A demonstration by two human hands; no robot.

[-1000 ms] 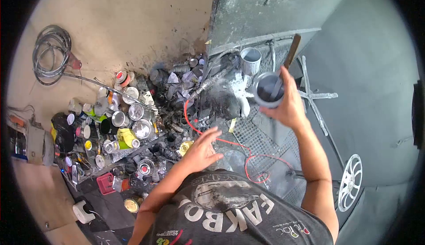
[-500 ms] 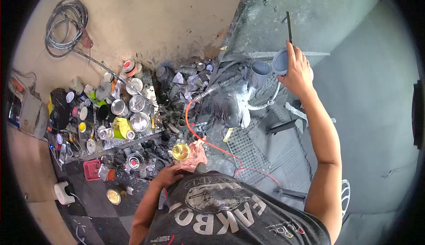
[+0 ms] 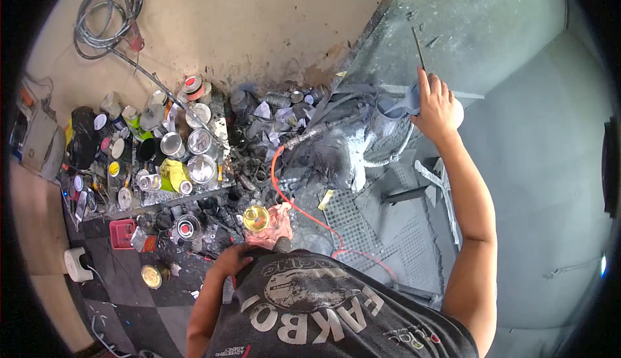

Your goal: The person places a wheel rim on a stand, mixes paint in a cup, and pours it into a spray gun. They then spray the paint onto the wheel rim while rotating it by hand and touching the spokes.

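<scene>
My right hand (image 3: 437,109) is closed around a cup (image 3: 407,102) and also holds a thin dark stick (image 3: 418,47) that points up past the fingers. The cup is tilted to the left, its mouth over a grey-coated, open-topped container (image 3: 386,124). Whether liquid is flowing between them is too small to tell. My left hand (image 3: 233,261) rests against the edge of the dark shirt, fingers laid out and partly hidden, with nothing visible in it. Just beyond it, a gold-coloured tin (image 3: 256,218) stands on a pink cloth (image 3: 279,223).
Many cans (image 3: 202,141) and bottles crowd a low platform at left. An orange hose (image 3: 304,212) crosses the floor past a perforated mat (image 3: 352,219). A coiled cable (image 3: 97,18) hangs on the wall. A pink basket (image 3: 121,234) and another tin (image 3: 152,276) stand on the floor.
The cup in my right hand has tipped leftward over the grey container; before, it was beside it. My left hand has drawn back slightly from the pink cloth. The view has shifted a little.
</scene>
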